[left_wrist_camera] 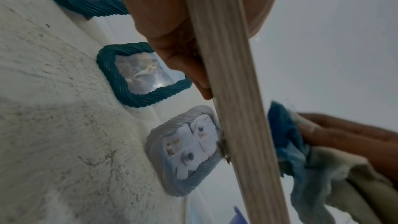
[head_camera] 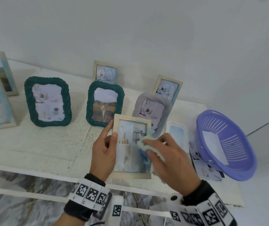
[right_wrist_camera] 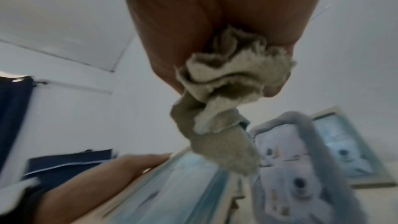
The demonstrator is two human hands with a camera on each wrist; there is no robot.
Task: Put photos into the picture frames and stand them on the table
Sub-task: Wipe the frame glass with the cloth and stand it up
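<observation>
I've got the wood frame (head_camera: pixel 132 146) in my left hand (head_camera: pixel 104 154), thumb on the front by the glass edge, fingers wrapped behind its left rail, held up over the table's (head_camera: pixel 49 144) near edge. Photo already in it. Right hand (head_camera: pixel 171 159) is clenched round a bunched cloth (head_camera: pixel 148 145) and pressing it on the glass, right half.

Looks like a wipe-down before standing it. To do it well: light pressure, strokes across the pane, left grip firm on the rail so the frame doesn't twist, thumb off the glass or it re-smudges. Then set it in the open spot in front of the grey frame (head_camera: pixel 153 111), clear of the green frame (head_camera: pixel 105 103) beside it.

Can't see: the frame's back, so stand and clips are unknown. My right hand hides the lower right corner. Right wrist view is blurred. Papers under the purple basket (head_camera: pixel 225 144) are cut off, count unclear.
</observation>
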